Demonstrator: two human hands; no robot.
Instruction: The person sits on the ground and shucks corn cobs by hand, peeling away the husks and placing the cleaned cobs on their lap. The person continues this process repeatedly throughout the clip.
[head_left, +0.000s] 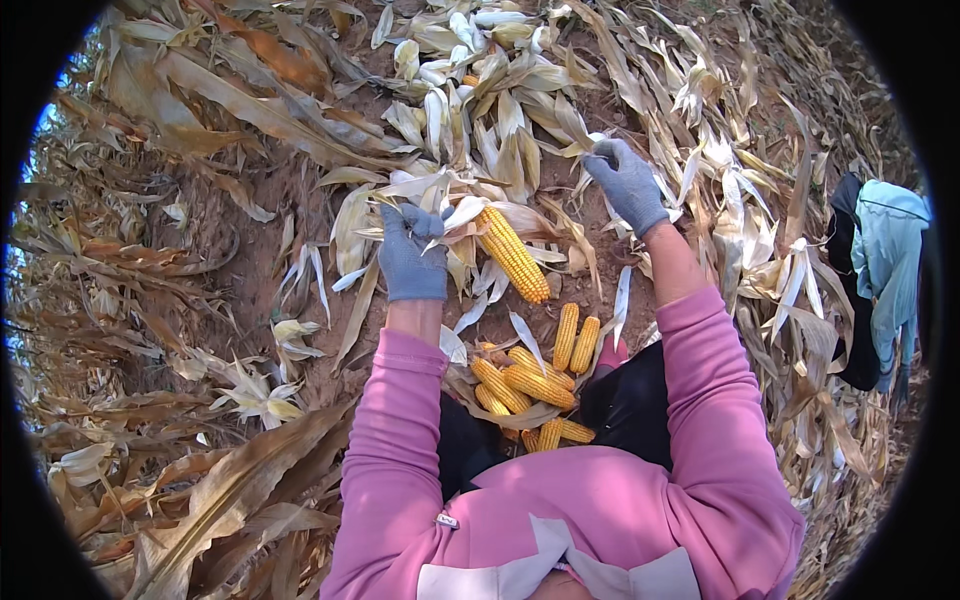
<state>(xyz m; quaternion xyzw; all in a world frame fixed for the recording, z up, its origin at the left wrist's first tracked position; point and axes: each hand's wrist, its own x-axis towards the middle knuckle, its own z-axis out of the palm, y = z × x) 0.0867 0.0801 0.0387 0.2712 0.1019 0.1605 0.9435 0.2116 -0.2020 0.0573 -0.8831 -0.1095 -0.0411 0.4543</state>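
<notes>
Both hands wear grey knitted gloves. My left hand (415, 251) is closed on the husk at the base of a corn ear (514, 255); the ear's yellow kernels are bare and its tip points down and to the right. My right hand (626, 180) is up to the right of the ear, its thumb and fingertips pinched on a strip of dry husk (571, 124). Below the held ear, several bare yellow corn cobs (538, 386) lie in a loose pile on the ground between my legs.
Ahead lies a heap of pale husks and ears (480, 97), with dry corn leaves (240, 97) to its left. More stalks and husks (739, 217) lie along the right. At the far right is another person in a light blue top (889, 240) and dark trousers. Reddish soil (262, 247) shows between.
</notes>
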